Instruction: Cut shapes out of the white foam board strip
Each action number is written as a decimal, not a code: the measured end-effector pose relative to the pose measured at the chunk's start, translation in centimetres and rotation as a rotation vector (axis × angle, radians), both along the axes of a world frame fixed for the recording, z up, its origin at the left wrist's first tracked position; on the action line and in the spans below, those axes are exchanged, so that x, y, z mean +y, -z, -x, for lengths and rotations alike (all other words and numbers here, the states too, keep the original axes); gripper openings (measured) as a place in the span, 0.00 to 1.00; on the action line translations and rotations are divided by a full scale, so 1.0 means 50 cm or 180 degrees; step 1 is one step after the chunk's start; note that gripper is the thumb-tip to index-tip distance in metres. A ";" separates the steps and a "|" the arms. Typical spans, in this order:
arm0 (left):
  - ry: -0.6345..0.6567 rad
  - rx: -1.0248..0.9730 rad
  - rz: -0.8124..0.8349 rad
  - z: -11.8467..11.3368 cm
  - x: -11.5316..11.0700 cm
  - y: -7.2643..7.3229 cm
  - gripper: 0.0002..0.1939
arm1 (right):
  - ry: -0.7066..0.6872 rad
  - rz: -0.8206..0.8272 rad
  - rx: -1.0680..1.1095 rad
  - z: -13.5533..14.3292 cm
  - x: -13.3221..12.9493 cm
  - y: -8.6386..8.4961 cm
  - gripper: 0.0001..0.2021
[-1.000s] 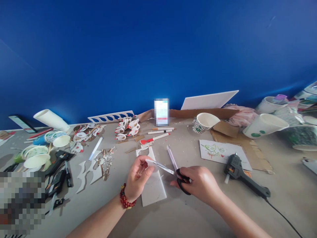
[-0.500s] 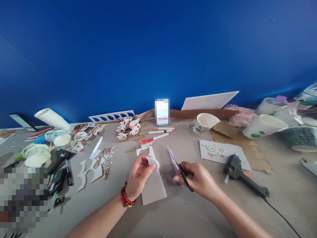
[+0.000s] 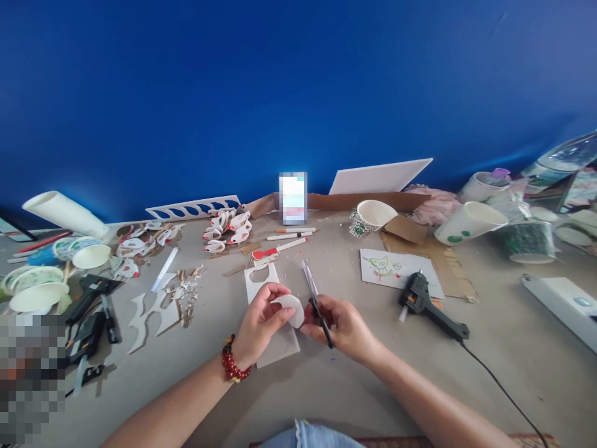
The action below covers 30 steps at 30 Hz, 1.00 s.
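Pinched between the thumb and fingers of my left hand (image 3: 261,323) is a rounded white foam board piece (image 3: 295,316), its flat face toward me. Black-handled scissors (image 3: 309,278) are in my right hand (image 3: 347,326), blades pointing away and up. Their blades look close together, and the right fingertips come near the piece's right edge. Beneath my left hand lies a white foam board strip (image 3: 282,353) with a rounded cut-out at its far end, partly covered by the hand.
A black glue gun (image 3: 420,298) and a drawing sheet (image 3: 373,264) lie to the right. Markers (image 3: 284,246) and a propped phone (image 3: 293,205) are ahead. Left are white-and-red pieces (image 3: 228,227), foam offcuts (image 3: 168,314) and paper cups (image 3: 93,256). Another cup (image 3: 377,214) leans back right.
My right hand has brought the scissors nearer to my left hand. The white piece has turned and shows more of its flat face. The whole view has shifted slightly.
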<state>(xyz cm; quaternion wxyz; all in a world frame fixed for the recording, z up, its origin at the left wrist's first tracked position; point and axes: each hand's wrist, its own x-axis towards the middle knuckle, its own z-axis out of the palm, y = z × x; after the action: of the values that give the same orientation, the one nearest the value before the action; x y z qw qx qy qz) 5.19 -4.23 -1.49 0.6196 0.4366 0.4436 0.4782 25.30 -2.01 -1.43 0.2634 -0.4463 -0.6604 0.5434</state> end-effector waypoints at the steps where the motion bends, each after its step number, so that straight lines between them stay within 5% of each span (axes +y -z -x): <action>1: 0.0028 0.0054 -0.0049 -0.002 -0.001 -0.002 0.15 | 0.0054 -0.0028 -0.0051 0.002 -0.002 0.002 0.12; 15: 0.0502 0.1231 -0.0479 -0.002 -0.009 -0.009 0.13 | 0.0536 0.0614 0.0944 -0.002 0.002 -0.002 0.13; 22: 0.0388 0.0885 -0.0173 -0.009 -0.012 -0.014 0.12 | 0.0470 0.0618 0.0865 0.002 0.000 0.008 0.15; 30: 0.0338 0.1057 -0.0427 -0.009 -0.016 -0.015 0.11 | 0.0489 0.0908 0.0930 0.002 0.000 -0.001 0.16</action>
<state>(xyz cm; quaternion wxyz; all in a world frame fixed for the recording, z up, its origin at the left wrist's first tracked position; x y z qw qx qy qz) 5.63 -5.01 -0.75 0.5317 0.5727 0.4832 0.3947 25.22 -1.99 -1.40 0.3311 -0.4446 -0.4957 0.6686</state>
